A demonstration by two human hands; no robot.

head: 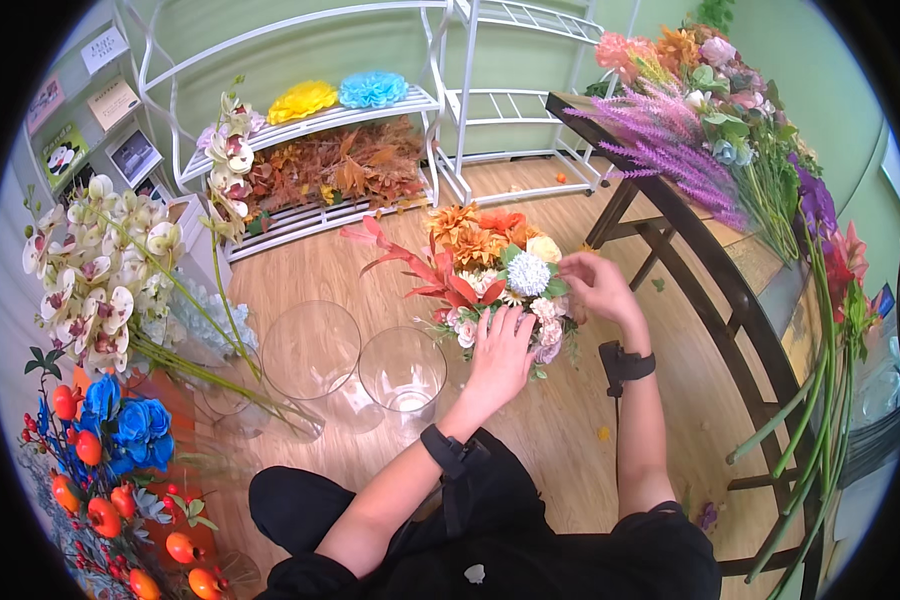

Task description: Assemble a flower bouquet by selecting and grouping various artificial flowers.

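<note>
In front of me is an arrangement of artificial flowers. Orange blooms fill its far side, and a red leafy spray leans out to the left. Near the middle sits a pale blue ball-shaped flower, close to a cream rose. My left hand rests with fingers apart against the pink and cream flowers at the near side. At the right edge, my right hand has bent fingers by the green leaves; whether it pinches anything is unclear. The arrangement's base is hidden.
Clear glass vases stand on the wood floor to the left, beside tall white orchids and orange pomegranate-like stems. A dark-framed table bears flower bunches at right. White metal racks line the wall.
</note>
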